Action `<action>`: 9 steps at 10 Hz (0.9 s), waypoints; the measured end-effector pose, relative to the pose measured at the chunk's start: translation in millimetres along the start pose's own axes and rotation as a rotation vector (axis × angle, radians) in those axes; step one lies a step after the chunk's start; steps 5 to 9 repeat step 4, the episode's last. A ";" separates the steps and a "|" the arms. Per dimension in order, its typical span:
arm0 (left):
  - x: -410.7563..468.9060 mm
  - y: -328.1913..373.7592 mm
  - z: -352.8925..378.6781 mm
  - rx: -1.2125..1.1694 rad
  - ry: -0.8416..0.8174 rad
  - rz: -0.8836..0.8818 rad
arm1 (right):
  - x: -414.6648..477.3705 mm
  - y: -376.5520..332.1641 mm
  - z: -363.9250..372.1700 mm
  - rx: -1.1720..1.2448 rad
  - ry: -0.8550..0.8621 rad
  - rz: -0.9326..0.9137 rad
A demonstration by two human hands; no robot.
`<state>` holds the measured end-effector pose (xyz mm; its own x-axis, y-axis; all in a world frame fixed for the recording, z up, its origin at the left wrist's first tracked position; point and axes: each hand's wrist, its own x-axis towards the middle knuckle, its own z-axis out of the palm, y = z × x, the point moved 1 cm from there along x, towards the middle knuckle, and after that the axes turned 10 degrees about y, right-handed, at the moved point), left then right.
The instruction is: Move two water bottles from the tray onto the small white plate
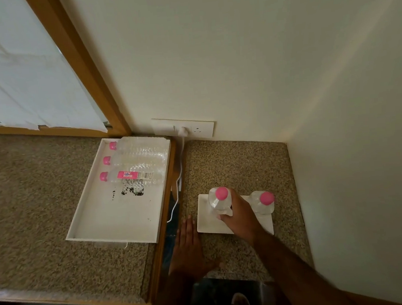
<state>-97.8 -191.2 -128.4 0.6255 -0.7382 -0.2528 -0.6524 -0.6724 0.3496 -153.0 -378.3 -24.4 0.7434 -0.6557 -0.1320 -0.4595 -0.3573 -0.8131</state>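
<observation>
Bottle (217, 203) with a pink cap stands upright on the left half of the plate (207, 221), lower centre of the frame, and your right hand (240, 215) has its fingers wrapped and clamped around its body from the right side, the fingertips (225, 217) showing at the bottle's near face. Just right of that hand, a second bottle (264, 202), also pink-capped and upright, stands at the plate's right end, apart from the first. Your left hand (187, 247) lies flat, palm down, on the speckled counter (232, 164) just left of the plate, fingers straight and together, holding nothing; its fingertips point toward the top of the frame and sit close to the plate's left edge, though you cannot tell whether they touch it. Farther left, across a wooden edge strip, the white tray (109, 223) rests on the counter with three bottles (133, 165) lying on their sides in its far end, caps toward the left. A white cable (177, 186) runs down from a wall socket (193, 130) between tray and plate.
</observation>
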 end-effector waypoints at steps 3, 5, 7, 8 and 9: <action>1.9 5.6 -51.1 0.026 0.075 0.016 | -7.2 -55.6 -23.8 -0.100 0.031 -0.167; 6.9 9.3 -86.8 -0.015 0.154 0.046 | -9.3 -74.4 -36.6 -0.331 0.087 -0.374; 6.9 9.3 -86.8 -0.015 0.154 0.046 | -9.3 -74.4 -36.6 -0.331 0.087 -0.374; 6.9 9.3 -86.8 -0.015 0.154 0.046 | -9.3 -74.4 -36.6 -0.331 0.087 -0.374; 6.9 9.3 -86.8 -0.015 0.154 0.046 | -9.3 -74.4 -36.6 -0.331 0.087 -0.374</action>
